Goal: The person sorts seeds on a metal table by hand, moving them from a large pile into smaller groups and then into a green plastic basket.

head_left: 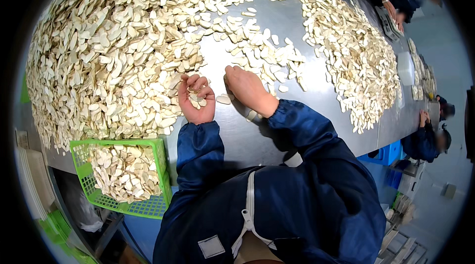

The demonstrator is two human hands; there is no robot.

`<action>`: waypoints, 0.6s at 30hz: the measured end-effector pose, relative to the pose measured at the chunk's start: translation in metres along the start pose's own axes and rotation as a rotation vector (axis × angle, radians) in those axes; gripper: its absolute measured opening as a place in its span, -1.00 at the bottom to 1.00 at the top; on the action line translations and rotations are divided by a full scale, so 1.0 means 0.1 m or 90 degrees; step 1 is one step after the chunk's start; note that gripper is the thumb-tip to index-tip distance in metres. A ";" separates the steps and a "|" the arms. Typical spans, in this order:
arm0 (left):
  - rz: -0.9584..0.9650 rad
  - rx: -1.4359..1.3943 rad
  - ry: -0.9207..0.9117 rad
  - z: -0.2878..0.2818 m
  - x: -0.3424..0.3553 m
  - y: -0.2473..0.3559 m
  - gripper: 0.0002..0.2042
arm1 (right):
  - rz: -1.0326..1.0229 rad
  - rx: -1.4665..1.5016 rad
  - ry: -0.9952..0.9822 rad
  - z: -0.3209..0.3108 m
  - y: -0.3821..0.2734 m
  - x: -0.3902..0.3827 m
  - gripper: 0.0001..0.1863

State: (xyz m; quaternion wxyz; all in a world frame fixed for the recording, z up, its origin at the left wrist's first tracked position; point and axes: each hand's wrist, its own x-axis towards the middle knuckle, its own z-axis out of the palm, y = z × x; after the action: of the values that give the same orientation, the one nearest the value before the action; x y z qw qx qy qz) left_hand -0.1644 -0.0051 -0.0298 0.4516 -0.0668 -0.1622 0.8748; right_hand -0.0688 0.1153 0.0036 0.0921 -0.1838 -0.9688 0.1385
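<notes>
My left hand (198,101) is turned palm up at the edge of a large heap of pale, oval dried slices (118,61). Its fingers curl over several of these slices lying in the palm. Just to the right, my right hand (247,88) is back upward over the metal table (237,135), fingers bent together and mostly hidden beneath it. What it holds, if anything, cannot be seen. A single slice (223,100) lies on the table between the two hands. A looser spread of slices (257,51) reaches from the heap to just beyond my right hand.
At the near left, a green plastic basket (166,170) holds more slices. A long second pile (356,56) runs down the table's right side. Two other people work beyond, one at a small scale-like device (389,24). A white block-shaped container (405,68) stands near the right edge.
</notes>
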 end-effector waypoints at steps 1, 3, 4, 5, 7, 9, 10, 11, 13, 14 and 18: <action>-0.002 -0.001 0.001 0.00 0.00 0.00 -0.84 | -0.023 0.007 0.017 -0.01 0.01 -0.01 -0.88; -0.004 -0.001 0.004 -0.01 0.00 0.00 -0.84 | -0.008 0.024 0.010 0.00 0.02 0.01 -0.89; -0.005 0.001 0.004 -0.01 0.00 0.00 -0.84 | -0.001 0.033 0.006 0.01 0.03 0.03 -0.89; -0.003 0.001 0.004 -0.01 -0.01 0.00 -0.84 | 0.020 0.056 0.010 -0.03 0.03 0.05 -0.90; -0.005 -0.004 0.005 0.00 0.00 -0.01 -0.84 | 0.008 0.048 -0.002 -0.03 0.04 0.04 -0.90; -0.005 -0.008 0.008 0.02 -0.01 -0.01 -0.84 | -0.003 0.049 -0.025 -0.04 0.01 0.05 -0.91; -0.005 -0.011 0.009 0.02 -0.01 -0.01 -0.84 | -0.012 0.060 -0.030 -0.02 0.02 0.06 -0.91; -0.006 -0.011 0.011 0.01 -0.01 -0.01 -0.84 | -0.020 0.072 -0.033 -0.02 0.02 0.07 -0.91; -0.006 -0.012 0.012 0.01 0.00 -0.01 -0.83 | -0.033 0.100 -0.001 -0.01 0.01 0.02 -0.90; -0.006 -0.009 0.013 0.00 0.00 -0.01 -0.84 | -0.017 0.121 -0.006 -0.02 -0.01 -0.01 -0.89; -0.002 -0.003 0.014 -0.02 0.00 0.01 -0.85 | 0.010 0.220 -0.026 -0.05 0.06 -0.09 -0.83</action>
State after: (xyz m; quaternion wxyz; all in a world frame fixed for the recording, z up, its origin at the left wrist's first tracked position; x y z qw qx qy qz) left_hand -0.1646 -0.0050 -0.0314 0.4548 -0.0769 -0.1595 0.8728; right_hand -0.0581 0.1181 0.0050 0.1018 -0.1697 -0.9308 0.3075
